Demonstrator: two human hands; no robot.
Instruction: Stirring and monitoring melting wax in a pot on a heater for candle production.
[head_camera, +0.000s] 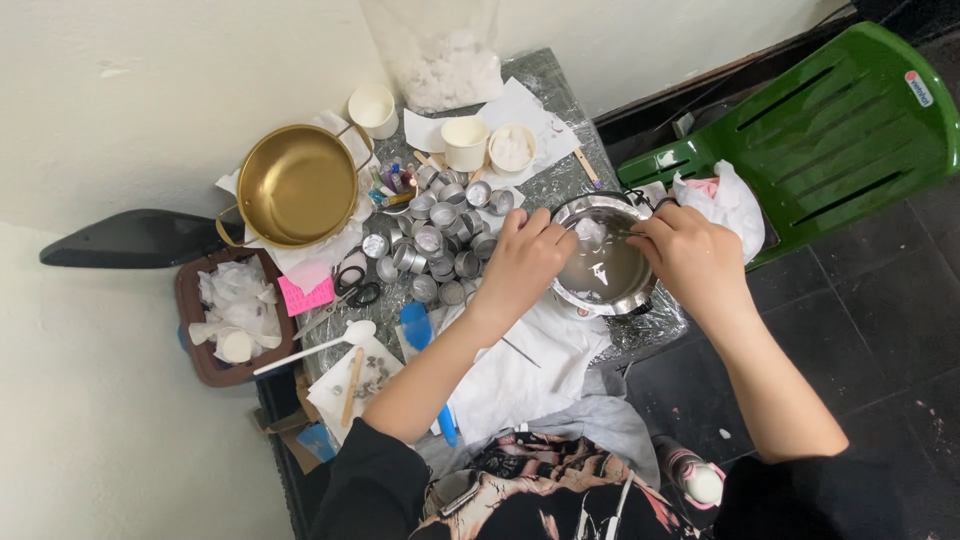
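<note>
A small steel pot (598, 290) holding pale cloudy liquid with white lumps stands on the foil-covered table (545, 185). My left hand (522, 262) rests on the pot's left rim, fingers curled over a white lump. My right hand (690, 255) is at the right rim, pinching a thin metal tool that points into the liquid. A cluster of several small round metal tins (440, 235) lies just left of my left hand.
A brass pot (298, 185) sits at the left. White cups (465, 142) and a bag of white flakes (440, 60) stand at the back. A brown tray (232, 315), white spoon (315, 347), scissors (355, 290) and white cloth (520, 370) lie nearer. A green plastic chair (830, 120) stands right.
</note>
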